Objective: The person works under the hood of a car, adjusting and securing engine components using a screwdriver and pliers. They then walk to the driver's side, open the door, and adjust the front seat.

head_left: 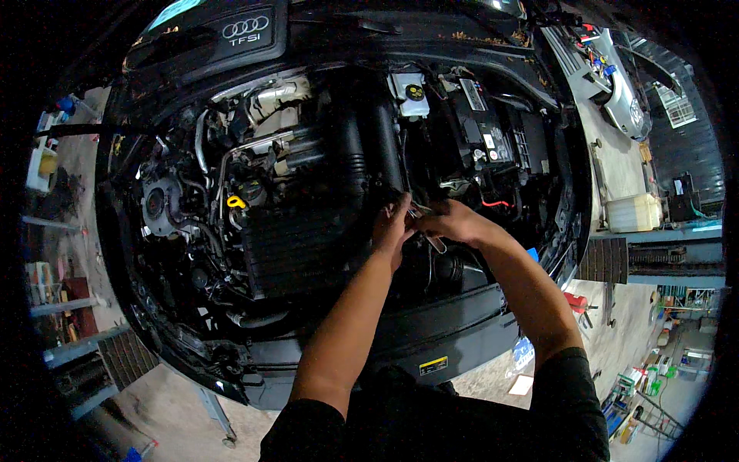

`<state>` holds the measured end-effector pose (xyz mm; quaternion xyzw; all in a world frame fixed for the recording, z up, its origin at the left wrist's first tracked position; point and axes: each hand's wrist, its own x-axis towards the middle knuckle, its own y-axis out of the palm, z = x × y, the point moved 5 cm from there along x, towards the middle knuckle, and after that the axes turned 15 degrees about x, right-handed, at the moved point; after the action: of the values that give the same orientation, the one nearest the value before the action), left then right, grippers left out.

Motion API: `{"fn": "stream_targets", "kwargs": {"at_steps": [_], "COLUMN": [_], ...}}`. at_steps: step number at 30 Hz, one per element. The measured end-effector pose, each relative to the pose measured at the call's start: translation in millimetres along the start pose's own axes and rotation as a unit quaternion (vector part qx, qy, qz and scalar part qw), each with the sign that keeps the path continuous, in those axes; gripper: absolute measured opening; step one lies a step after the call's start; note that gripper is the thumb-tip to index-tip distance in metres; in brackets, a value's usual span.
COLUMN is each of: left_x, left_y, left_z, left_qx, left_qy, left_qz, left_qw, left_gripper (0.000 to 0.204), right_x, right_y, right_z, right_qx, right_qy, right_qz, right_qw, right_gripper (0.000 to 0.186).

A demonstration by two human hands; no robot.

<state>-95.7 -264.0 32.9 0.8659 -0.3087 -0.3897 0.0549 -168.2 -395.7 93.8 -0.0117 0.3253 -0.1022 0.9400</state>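
Over the middle of an open engine bay, my two hands meet close together beside the black air intake duct (377, 142). My right hand (456, 223) is closed on a slim metal hand tool (437, 244), whose shiny end sticks out below the fingers; it may be pliers, but its exact kind is unclear. Almost touching it, my left hand (392, 226) has its fingers pinched together near the tool's upper part. What lies between those fingertips is too small to make out. The ribbed black engine cover (304, 250) lies left of my left hand.
A car battery (489, 138) and a white fluid reservoir (410, 94) with a dark cap sit at the back right. The yellow dipstick handle (236, 202) stands at left. Along the near side runs the front panel (454, 331). The raised hood (339, 31) hangs beyond.
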Motion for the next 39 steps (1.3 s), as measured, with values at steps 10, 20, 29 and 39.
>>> {"fn": "stream_targets", "kwargs": {"at_steps": [10, 20, 29, 39], "left_x": [6.4, 17.9, 29.2, 20.5], "left_y": [5.5, 14.7, 17.1, 18.7], "left_z": [-1.7, 2.2, 11.6, 2.6], "left_qx": [-0.133, -0.186, -0.224, -0.202], "left_qy": [0.013, 0.011, 0.024, 0.049], "left_qz": [0.038, 0.078, 0.078, 0.083], "left_qw": [0.99, 0.979, 0.971, 0.975], "left_gripper": [0.053, 0.057, 0.03, 0.025], "right_x": [8.6, 24.0, 30.7, 40.8], "right_y": [1.8, -12.8, -12.1, -17.1], "right_z": [41.6, 48.7, 46.3, 27.3], "right_qx": [-0.134, -0.378, -0.427, -0.32], "right_qy": [0.068, -0.114, -0.145, 0.071], "right_qz": [0.02, 0.051, 0.05, 0.091], "right_qw": [0.988, 0.917, 0.891, 0.94], "right_gripper": [0.045, 0.033, 0.033, 0.048]}}
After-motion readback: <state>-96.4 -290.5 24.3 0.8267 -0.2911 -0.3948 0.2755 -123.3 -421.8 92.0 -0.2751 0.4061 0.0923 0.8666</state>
